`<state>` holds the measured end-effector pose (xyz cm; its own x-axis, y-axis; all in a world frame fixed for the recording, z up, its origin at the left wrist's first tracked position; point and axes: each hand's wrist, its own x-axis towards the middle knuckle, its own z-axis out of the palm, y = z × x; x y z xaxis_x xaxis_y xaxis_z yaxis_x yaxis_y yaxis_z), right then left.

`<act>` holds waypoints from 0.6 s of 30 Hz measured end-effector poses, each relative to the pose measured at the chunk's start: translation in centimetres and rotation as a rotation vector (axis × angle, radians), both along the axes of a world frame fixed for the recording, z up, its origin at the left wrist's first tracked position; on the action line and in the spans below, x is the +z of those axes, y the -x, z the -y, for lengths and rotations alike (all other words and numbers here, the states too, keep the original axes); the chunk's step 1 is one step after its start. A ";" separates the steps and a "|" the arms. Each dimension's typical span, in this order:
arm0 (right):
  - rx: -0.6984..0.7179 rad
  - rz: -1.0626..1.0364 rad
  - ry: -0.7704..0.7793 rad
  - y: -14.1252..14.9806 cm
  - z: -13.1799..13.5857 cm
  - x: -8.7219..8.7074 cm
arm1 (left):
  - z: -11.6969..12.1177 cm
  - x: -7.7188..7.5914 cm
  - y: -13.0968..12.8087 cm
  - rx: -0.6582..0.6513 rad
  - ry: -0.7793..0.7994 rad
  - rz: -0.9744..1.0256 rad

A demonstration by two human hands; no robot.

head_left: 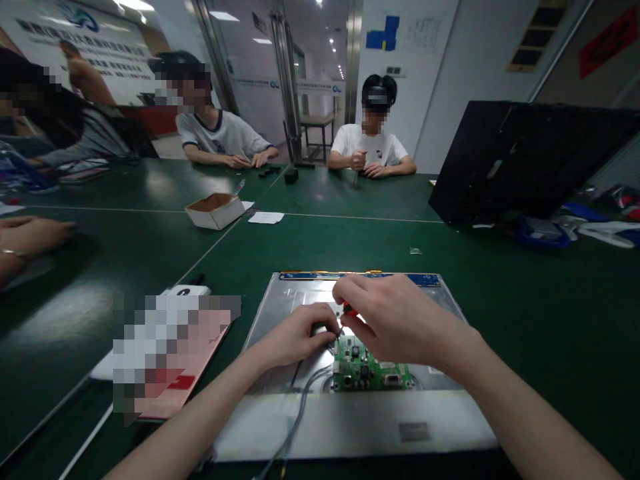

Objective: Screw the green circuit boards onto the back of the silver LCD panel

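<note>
A flat metal-backed display panel (360, 423) lies on the table in front of me. On it sits a green circuit board (357, 370), partly hidden under my hand. My right hand (405, 320) is closed around a small screwdriver (349, 309) with a red and black handle, its shaft tilted down to the board's far left corner. There my left hand (300, 337) has thumb and forefinger pinched close to the tip. Whatever lies between those fingers is too small to make out. Grey cables (301, 407) run from the board's left side toward me.
A phone (187, 291) and a pink item (210, 347) lie left of the panel. Farther off are an open box (215, 212), paper (266, 217) and a large black panel (525, 160). Other people sit around the green table (350, 243); one person's hand (35, 237) rests at left.
</note>
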<state>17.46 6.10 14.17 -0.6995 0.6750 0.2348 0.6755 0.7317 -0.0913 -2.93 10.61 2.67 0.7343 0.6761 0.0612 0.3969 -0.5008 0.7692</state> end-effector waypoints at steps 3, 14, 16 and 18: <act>-0.044 0.019 -0.025 0.0 -0.3 -0.2 | 0.0 0.1 0.0 0.001 -0.025 -0.009; -0.004 -0.031 0.009 0.1 -0.2 -0.2 | -0.1 0.0 0.1 -0.005 0.000 0.009; -0.038 -0.013 -0.005 0.1 -0.4 -0.3 | -0.1 0.0 0.1 -0.002 -0.009 0.000; -0.061 0.005 -0.022 0.2 -0.4 -0.4 | -0.1 0.0 0.1 -0.003 -0.019 -0.018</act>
